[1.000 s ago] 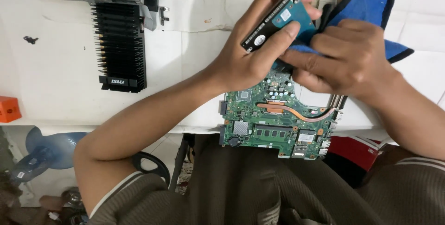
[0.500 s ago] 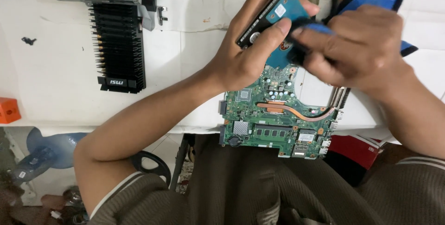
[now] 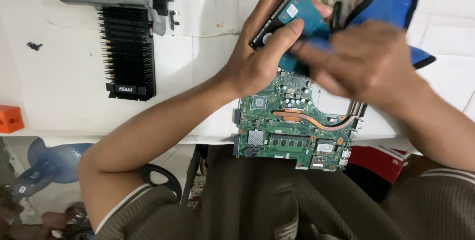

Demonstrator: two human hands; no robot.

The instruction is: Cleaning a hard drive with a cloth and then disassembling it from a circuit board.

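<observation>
my left hand (image 3: 257,64) pinched the hard drive (image 3: 289,20) tilted above the green motherboard (image 3: 292,131) — my blurred right hand (image 3: 366,62) pressed the blue cloth (image 3: 391,2) on it, wiping seemingly unfinished.

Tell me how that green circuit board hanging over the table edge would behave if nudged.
The green circuit board looks stiff, a flat populated panel with a copper pipe across it. Its near part overhangs the white table, so a push toward the lap could probably tip it off. Exposed components suggest it is fragile.
</observation>
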